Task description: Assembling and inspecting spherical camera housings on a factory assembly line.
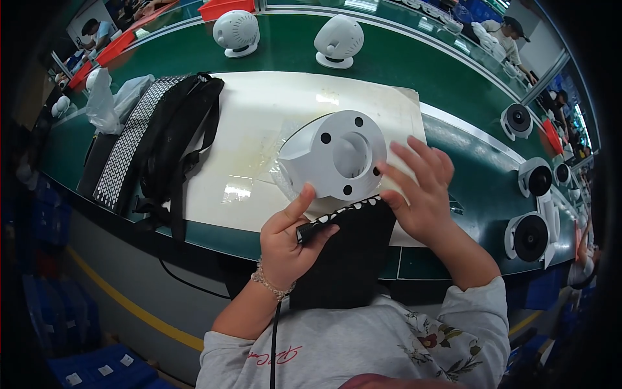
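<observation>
On a cream board [253, 91] lies a white fan-like device [301, 155], its round base turned up toward me. Several round black pads [326, 138] sit on the ring of that base, around a hollow centre. My left hand [288, 243] pinches a black sheet [350, 253] with white round spots along its upper edge; the sheet hangs down in front of me. My left forefinger reaches up to the device's lower edge. Fingers spread, my right hand [424, 188] is at the base's right side, its forefinger at a black pad. The right thumb is by the sheet's right end.
Left of the board lie a black sheet with white spots [133, 142], a black bag [184, 129] and a clear plastic bag [103, 107]. White fan-like devices [236, 32] stand at the back, others with black fronts [528, 236] at right. Blue bins [107, 366] are on the floor.
</observation>
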`<state>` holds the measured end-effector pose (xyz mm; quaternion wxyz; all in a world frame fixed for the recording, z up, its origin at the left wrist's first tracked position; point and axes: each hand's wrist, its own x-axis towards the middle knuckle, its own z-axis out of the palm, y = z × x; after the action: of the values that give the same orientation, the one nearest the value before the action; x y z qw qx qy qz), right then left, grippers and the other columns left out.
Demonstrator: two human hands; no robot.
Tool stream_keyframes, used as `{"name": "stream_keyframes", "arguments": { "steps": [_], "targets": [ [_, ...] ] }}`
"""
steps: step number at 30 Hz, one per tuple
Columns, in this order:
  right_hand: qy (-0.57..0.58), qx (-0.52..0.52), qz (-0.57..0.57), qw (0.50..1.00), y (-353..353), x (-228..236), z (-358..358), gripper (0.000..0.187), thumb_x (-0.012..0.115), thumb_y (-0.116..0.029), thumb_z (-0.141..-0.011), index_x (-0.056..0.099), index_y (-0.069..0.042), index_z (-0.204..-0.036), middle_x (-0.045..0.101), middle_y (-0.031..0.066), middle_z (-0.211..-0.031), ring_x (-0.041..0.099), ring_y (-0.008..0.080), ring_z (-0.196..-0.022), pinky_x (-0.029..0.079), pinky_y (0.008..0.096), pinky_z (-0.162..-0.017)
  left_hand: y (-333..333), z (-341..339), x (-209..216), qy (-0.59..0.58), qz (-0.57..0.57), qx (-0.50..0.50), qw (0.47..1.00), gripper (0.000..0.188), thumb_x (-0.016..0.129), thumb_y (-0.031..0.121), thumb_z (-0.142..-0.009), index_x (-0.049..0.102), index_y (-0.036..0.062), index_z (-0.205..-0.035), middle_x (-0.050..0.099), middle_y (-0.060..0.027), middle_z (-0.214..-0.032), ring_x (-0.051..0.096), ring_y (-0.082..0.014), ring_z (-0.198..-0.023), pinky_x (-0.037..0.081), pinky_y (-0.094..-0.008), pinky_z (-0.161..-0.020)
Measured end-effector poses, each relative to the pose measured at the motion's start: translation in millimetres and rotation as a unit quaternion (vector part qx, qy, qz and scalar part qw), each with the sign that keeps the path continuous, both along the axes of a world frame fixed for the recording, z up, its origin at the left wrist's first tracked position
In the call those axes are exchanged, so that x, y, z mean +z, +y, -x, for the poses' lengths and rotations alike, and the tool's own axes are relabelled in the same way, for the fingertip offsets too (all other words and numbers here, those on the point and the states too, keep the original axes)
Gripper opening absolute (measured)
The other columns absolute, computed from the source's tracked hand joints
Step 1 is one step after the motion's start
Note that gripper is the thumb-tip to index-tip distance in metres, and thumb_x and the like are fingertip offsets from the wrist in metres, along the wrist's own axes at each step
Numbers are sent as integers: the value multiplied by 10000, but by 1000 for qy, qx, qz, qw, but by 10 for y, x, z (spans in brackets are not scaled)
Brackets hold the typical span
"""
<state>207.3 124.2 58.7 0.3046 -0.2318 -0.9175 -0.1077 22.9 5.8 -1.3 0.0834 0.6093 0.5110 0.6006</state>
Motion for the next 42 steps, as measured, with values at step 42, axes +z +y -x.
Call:
{"name": "stream_keyframes", "arguments": {
  "steps": [42],
  "targets": [
    [198,-144,-11,970,2649,-726,825,222,565,-146,-821,532,-65,-1025,564,146,-952,551,299,-853,433,353,-742,-10,24,142,-22,113,-64,991,155,712,18,-638,586,-16,-720,615,-97,-959,596,-164,-718,470,-254,-652]
  ]
}}
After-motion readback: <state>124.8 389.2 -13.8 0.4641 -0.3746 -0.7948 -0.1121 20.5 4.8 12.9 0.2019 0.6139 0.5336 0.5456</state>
